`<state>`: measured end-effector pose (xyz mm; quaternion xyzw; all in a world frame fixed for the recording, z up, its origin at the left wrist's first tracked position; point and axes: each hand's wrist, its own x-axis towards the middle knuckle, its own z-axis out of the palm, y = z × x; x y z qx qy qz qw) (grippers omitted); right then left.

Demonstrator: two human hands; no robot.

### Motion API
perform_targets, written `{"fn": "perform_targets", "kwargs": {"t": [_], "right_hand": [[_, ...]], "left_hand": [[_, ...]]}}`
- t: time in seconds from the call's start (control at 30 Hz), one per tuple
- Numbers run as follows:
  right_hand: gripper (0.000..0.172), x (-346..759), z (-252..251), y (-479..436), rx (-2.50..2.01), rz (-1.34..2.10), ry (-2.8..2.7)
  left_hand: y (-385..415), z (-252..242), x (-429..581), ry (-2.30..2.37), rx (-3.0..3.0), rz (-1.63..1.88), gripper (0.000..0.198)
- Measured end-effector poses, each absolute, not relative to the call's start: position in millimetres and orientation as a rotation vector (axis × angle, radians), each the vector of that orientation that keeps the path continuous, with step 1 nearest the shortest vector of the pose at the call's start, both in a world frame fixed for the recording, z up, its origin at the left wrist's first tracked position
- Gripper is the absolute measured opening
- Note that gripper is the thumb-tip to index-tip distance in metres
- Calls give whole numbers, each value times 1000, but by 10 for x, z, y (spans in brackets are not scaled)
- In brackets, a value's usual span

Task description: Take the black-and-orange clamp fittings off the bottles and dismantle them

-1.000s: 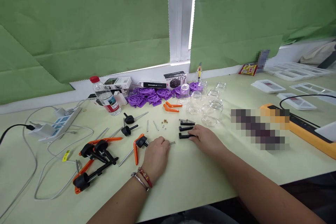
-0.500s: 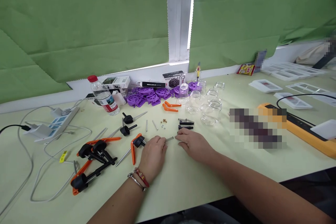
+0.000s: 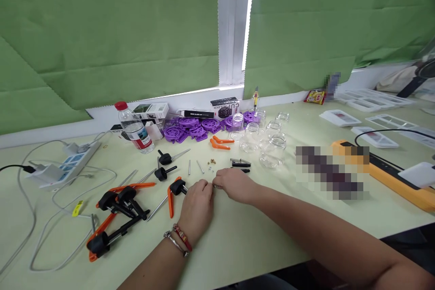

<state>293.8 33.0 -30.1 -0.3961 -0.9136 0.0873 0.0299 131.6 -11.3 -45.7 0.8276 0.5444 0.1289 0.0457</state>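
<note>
My left hand (image 3: 197, 204) rests on the table with its fingers closed round a small coil spring (image 3: 215, 186), of which only a bit shows. My right hand (image 3: 234, 185) meets it from the right, thumb and fingertips pinched at the spring's end. Behind the right hand lie another spring (image 3: 240, 161) and black pins (image 3: 244, 170), partly covered by that hand. Just left of my left hand is a black plunger-like part with an orange lever (image 3: 170, 201). Metal pins (image 3: 189, 167) and tiny brass pieces (image 3: 212, 161) lie beyond the hands.
More black parts with orange levers (image 3: 118, 204) lie at left, near a power strip (image 3: 76, 163) and cables. Purple plastic parts (image 3: 197, 129), a water bottle (image 3: 137, 131) and glass jars (image 3: 273, 156) stand along the back. An orange-and-black device (image 3: 390, 176) lies at right.
My right hand has moved left to meet my left hand, and its fingers have closed on the spring's free end. The spring, plainly visible before, is now mostly hidden.
</note>
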Motion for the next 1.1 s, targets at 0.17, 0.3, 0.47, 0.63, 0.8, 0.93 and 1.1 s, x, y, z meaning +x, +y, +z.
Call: {"fn": "perform_targets", "kwargs": {"t": [0.17,0.3,0.47,0.63,0.8,0.93,1.1], "right_hand": [[29,2972,-209,594,-1219,639,-2647],[31,3085,-157,869,-1298,884,-2425],[30,3342,-254,1116,-1462,924,-2100],[29,3506,-526,1181,-1430,914,-1794],[32,3545,-687,1118,-1429,961,-1638],[33,3556,-705,1072,-1388,967,-1587],[31,3573,-735,1061,-1366,964,-1595]], "left_hand": [[-131,-435,1312,1659,2537,416,23],[-141,-417,1302,1645,2540,411,22],[-140,-407,1282,1625,2519,438,20],[-139,-405,1280,1590,2503,427,20],[-132,-414,1279,1579,2510,437,20],[-128,-428,1281,1589,2493,437,19],[-127,-436,1286,1584,2497,441,19]]}}
